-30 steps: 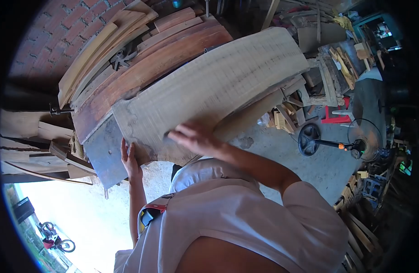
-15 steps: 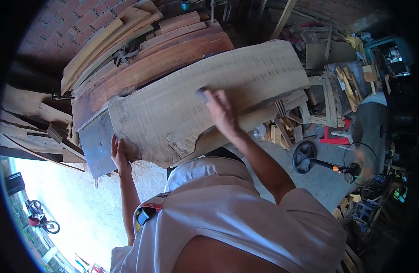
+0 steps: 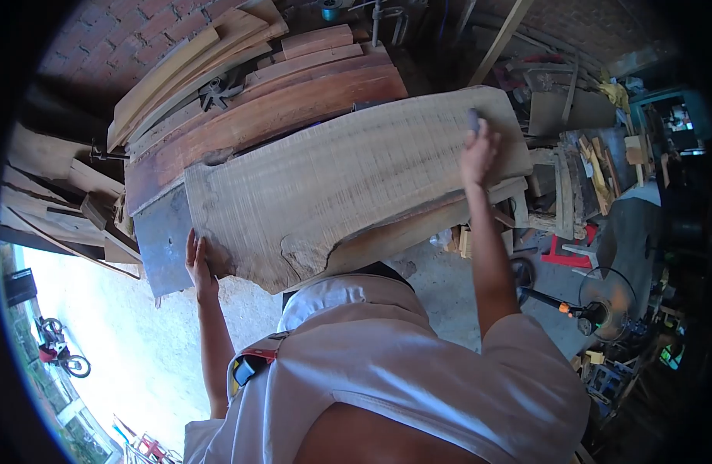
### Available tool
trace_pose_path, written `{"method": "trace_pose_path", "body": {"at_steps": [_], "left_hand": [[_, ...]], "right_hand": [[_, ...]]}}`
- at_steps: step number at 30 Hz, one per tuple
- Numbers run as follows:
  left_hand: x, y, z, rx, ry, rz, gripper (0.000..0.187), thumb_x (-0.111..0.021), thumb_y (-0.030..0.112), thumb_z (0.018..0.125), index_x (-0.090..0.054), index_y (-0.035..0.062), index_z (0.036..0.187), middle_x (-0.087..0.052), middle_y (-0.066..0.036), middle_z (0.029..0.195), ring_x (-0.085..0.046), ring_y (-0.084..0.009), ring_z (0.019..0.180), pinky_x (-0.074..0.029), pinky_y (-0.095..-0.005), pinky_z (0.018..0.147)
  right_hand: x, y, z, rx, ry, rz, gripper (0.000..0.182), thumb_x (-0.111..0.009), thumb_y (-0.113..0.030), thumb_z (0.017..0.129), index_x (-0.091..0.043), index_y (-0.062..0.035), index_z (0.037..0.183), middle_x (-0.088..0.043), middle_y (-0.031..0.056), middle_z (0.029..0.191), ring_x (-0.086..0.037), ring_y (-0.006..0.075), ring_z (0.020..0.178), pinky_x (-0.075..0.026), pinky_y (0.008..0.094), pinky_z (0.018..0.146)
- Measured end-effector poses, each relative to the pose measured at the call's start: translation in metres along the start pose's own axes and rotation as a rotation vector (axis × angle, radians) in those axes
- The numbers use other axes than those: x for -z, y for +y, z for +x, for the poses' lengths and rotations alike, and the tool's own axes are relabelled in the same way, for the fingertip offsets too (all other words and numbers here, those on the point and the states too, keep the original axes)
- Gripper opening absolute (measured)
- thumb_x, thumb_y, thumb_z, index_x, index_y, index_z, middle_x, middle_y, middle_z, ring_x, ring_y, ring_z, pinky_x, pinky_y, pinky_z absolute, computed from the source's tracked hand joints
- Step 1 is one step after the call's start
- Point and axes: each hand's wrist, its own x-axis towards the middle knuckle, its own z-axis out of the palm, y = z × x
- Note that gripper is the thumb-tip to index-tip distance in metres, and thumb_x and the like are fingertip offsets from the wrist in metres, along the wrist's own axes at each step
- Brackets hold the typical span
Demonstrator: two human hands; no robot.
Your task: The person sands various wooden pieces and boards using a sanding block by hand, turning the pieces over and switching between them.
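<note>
A long, pale wooden slab (image 3: 333, 178) with a wavy natural near edge lies across the work surface in front of me. Over its right end, my right hand (image 3: 480, 157) is closed around a small dark grey block (image 3: 473, 120), which appears to be against the wood face. The block's underside is hidden, and its exact kind cannot be made out. At the slab's left end, my left hand (image 3: 202, 267) rests against the rough corner with its fingers stretched out. Beside that hand, a grey metal sheet (image 3: 159, 232) shows from under the slab.
Reddish boards (image 3: 294, 116) and stacked planks (image 3: 186, 69) lie beyond the slab. A fan (image 3: 603, 309) stands at the right near a red stool (image 3: 565, 251). Wood offcuts are piled to the right. Outside at the left stands a motorbike (image 3: 62, 352).
My right hand has swept the grey block from the slab's middle to its right end. My left hand stays at the left corner. The view has shifted slightly.
</note>
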Motion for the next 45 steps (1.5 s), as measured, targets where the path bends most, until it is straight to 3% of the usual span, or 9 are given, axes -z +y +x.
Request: {"method": "trace_pose_path", "body": {"at_steps": [5, 8, 14, 16, 24, 27, 33, 38, 45], "left_hand": [[-0.001, 0.005, -0.002, 0.028, 0.001, 0.006, 0.046, -0.061, 0.014, 0.097, -0.051, 0.007, 0.141, -0.061, -0.006, 0.13, -0.058, -0.0148, 0.112, -0.049, -0.0293, 0.094], [-0.001, 0.005, 0.0, 0.027, 0.008, 0.014, 0.047, -0.062, 0.015, 0.097, -0.052, 0.0065, 0.141, -0.061, -0.006, 0.131, -0.058, -0.016, 0.114, -0.048, -0.0308, 0.097], [-0.003, 0.003, -0.001, 0.026, 0.065, 0.061, 0.047, -0.064, 0.019, 0.095, -0.054, 0.0056, 0.139, -0.061, -0.007, 0.132, -0.057, -0.0166, 0.116, -0.046, -0.031, 0.1], [-0.005, 0.003, 0.002, 0.011, 0.074, 0.106, 0.046, -0.064, 0.019, 0.096, -0.054, 0.0058, 0.139, -0.061, -0.006, 0.131, -0.057, -0.0169, 0.116, -0.046, -0.0311, 0.099], [-0.004, 0.004, 0.002, 0.062, 0.059, 0.058, 0.047, -0.062, 0.019, 0.097, -0.052, 0.0044, 0.14, -0.061, -0.007, 0.13, -0.058, -0.0171, 0.115, -0.048, -0.0317, 0.098], [0.0, -0.001, 0.006, 0.045, 0.056, 0.019, 0.046, -0.063, 0.017, 0.096, -0.053, 0.0041, 0.139, -0.063, -0.006, 0.127, -0.06, -0.016, 0.112, -0.048, -0.0309, 0.096], [-0.011, 0.003, 0.0, -0.011, 0.103, 0.01, 0.042, -0.069, 0.019, 0.093, -0.06, 0.0063, 0.132, -0.067, -0.005, 0.115, -0.062, -0.0139, 0.099, -0.05, -0.0288, 0.087], [-0.008, 0.001, 0.0, 0.013, 0.048, 0.035, 0.046, -0.07, 0.02, 0.092, -0.058, 0.0059, 0.134, -0.065, -0.001, 0.1, -0.061, -0.0093, 0.089, -0.05, -0.0254, 0.08], [0.006, 0.022, -0.01, 0.243, -0.121, -0.26, 0.04, -0.05, 0.037, 0.102, -0.059, 0.0084, 0.129, -0.063, -0.002, 0.098, -0.06, -0.0124, 0.092, -0.049, -0.0288, 0.081]], "right_hand": [[-0.031, -0.151, -0.093, 0.748, -0.302, 0.487, 0.048, -0.066, -0.002, 0.084, -0.053, -0.0079, 0.13, -0.054, 0.014, 0.098, -0.055, 0.0321, 0.095, -0.048, 0.0456, 0.079], [-0.047, -0.107, -0.042, 0.798, -0.254, 0.438, 0.044, -0.064, -0.002, 0.085, -0.054, -0.0075, 0.128, -0.054, 0.014, 0.097, -0.054, 0.0327, 0.095, -0.047, 0.0461, 0.077], [-0.038, 0.132, 0.136, -0.052, -0.044, -0.322, 0.042, -0.063, -0.019, 0.089, -0.057, -0.0113, 0.13, -0.063, 0.0241, 0.111, -0.059, 0.042, 0.107, -0.047, 0.0512, 0.09], [-0.03, 0.097, 0.129, -0.179, -0.025, -0.367, 0.034, -0.062, -0.012, 0.089, -0.059, -0.0043, 0.122, -0.065, 0.0185, 0.108, -0.059, 0.0363, 0.107, -0.046, 0.0472, 0.092], [-0.025, -0.147, -0.066, 0.779, -0.429, 0.348, 0.042, -0.065, -0.006, 0.09, -0.053, -0.0063, 0.13, -0.053, 0.0176, 0.106, -0.058, 0.0338, 0.097, -0.048, 0.044, 0.085], [-0.011, -0.097, -0.046, 0.532, -0.43, 0.48, 0.04, -0.062, -0.006, 0.092, -0.054, -0.0078, 0.131, -0.055, 0.0171, 0.11, -0.059, 0.035, 0.099, -0.048, 0.0443, 0.087], [0.022, 0.144, 0.054, 0.047, -0.087, -0.419, 0.039, -0.062, -0.017, 0.09, -0.06, -0.0056, 0.127, -0.062, 0.0227, 0.115, -0.059, 0.0418, 0.106, -0.045, 0.0503, 0.093], [-0.01, -0.04, -0.055, 0.152, -0.085, -0.152, 0.038, -0.058, -0.015, 0.094, -0.055, -0.0038, 0.131, -0.057, 0.0235, 0.111, -0.057, 0.042, 0.103, -0.044, 0.0497, 0.089], [0.003, -0.32, -0.264, 0.927, -0.605, 0.397, 0.041, -0.064, -0.009, 0.09, -0.053, -0.0044, 0.13, -0.053, 0.0158, 0.107, -0.055, 0.0358, 0.098, -0.047, 0.044, 0.083]]}}
